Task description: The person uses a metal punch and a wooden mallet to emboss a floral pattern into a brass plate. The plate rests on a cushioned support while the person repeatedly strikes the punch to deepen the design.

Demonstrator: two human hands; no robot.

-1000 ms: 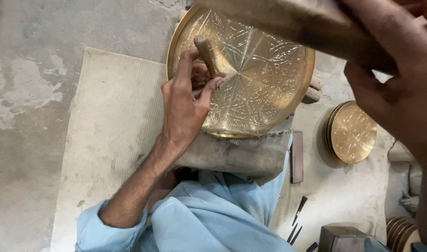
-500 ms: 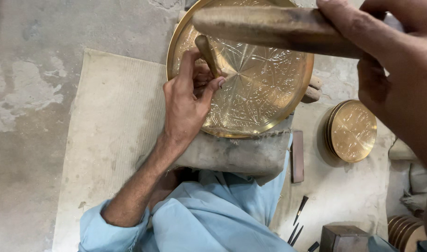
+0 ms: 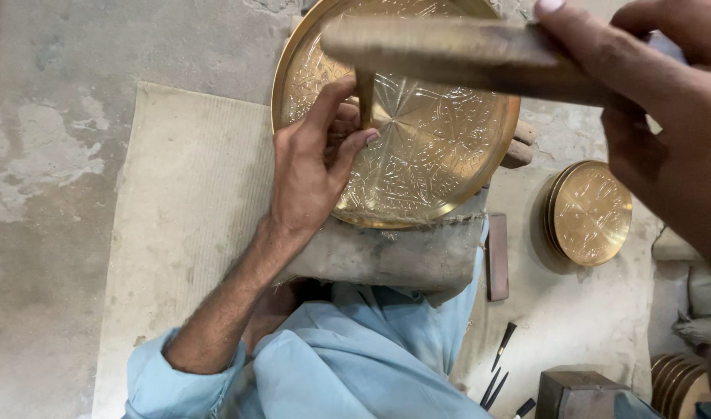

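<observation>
The left hand (image 3: 313, 167) pinches a short chisel (image 3: 365, 97) upright between fingertips and thumb, its tip on the engraved brass plate (image 3: 441, 155) at upper centre. The right hand (image 3: 658, 109), upper right, is clenched around a blurred hammer handle (image 3: 456, 50) raised across the plate's top edge. The plate's lower rim rests on a padded block (image 3: 386, 252). Pale mat (image 3: 185, 209) lies open at left; smaller brass plates (image 3: 591, 211) sit well apart, right.

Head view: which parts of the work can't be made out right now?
- Chisel tip: hidden by left hand fingers.
- Mallet: blurred, its handle end buried in the right hand grip.
- Brass tray top rim: cut off by the frame edge and crossed by the mallet.
</observation>
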